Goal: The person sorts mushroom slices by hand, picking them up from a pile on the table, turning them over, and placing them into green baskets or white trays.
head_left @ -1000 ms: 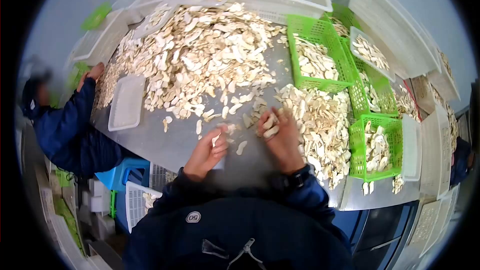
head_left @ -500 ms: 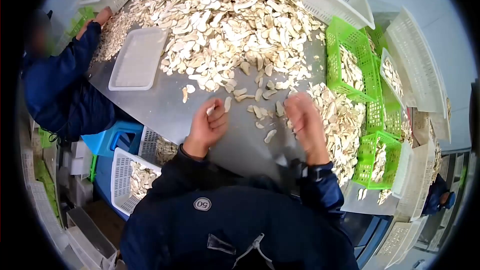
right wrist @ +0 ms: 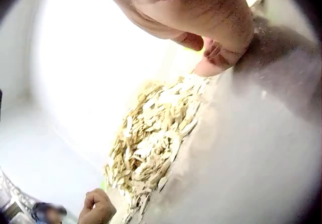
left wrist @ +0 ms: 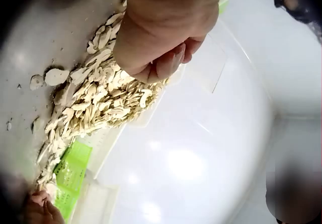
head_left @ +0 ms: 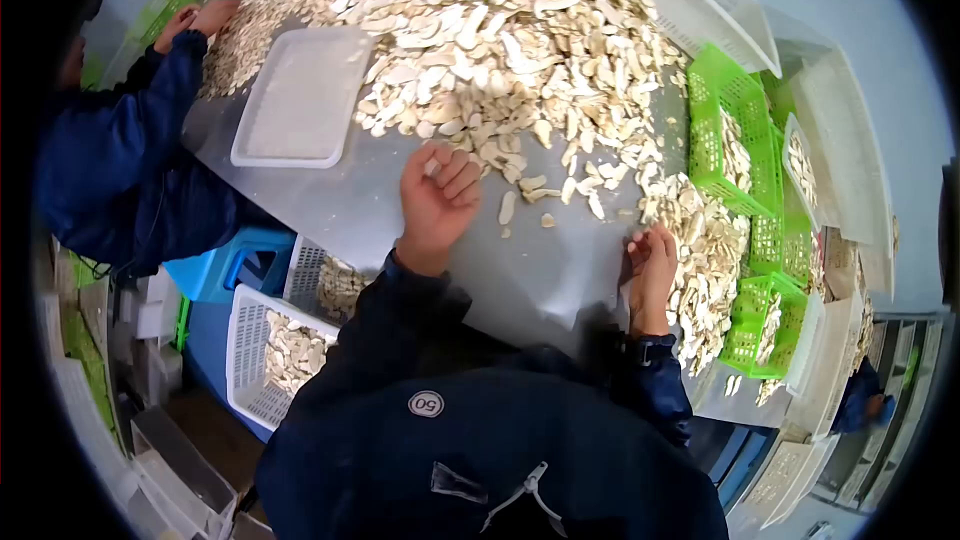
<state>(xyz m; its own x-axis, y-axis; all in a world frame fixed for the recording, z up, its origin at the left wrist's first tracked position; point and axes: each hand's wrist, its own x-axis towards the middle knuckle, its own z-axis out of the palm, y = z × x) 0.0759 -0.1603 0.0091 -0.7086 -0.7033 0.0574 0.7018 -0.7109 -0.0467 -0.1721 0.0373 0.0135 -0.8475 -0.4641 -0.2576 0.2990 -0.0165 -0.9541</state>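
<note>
My left hand [head_left: 440,202] is raised over the metal table, just in front of a large heap of pale dried mushroom slices [head_left: 510,30]. Its fingers are bent in toward the palm, and a small pale slice [head_left: 432,168] shows between thumb and fingers. Low beside the smaller right-hand pile of slices [head_left: 708,260] is my right hand [head_left: 652,272]. Loosely bent fingers hang down there with nothing visible in them; in the right wrist view, the right fingertips [right wrist: 210,69] are close over the tabletop. A few loose slices [head_left: 530,183] lie between the hands.
A white tray [head_left: 300,100] sits at the left of the table. Green baskets [head_left: 722,105] line the right side, with white crates [head_left: 715,5] behind. Another person [head_left: 130,160] works at the far left. Below stands a white basket of slices [head_left: 255,360].
My right hand has moved right to the pile, and the slices it held a second ago no longer show in it. Loose slices near the table's front have gone. The left hand stays curled; the view has shifted.
</note>
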